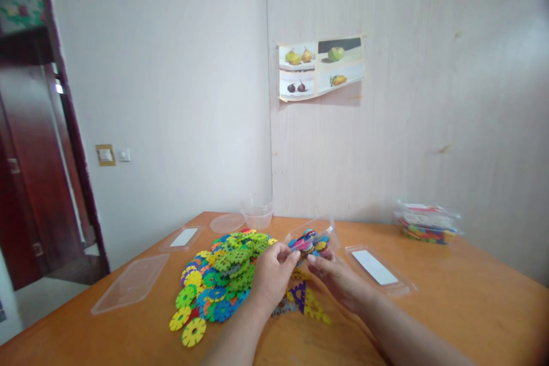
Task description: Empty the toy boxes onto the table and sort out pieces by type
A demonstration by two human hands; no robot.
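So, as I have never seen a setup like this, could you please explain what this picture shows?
There is no machine here, only a person's two bare hands: the left hand and the right hand. The single picture comes from a camera worn on the person's head, looking forward and down. Between the hands is a tilted clear container with small multicoloured pieces in it; they seem to hold it, though the exact grip is hidden. On the orange-brown table, beside the left hand, lies a heap of colourful notched pieces. Around it are clear lids and a round tub; at the far right sits a clear box with colourful contents.
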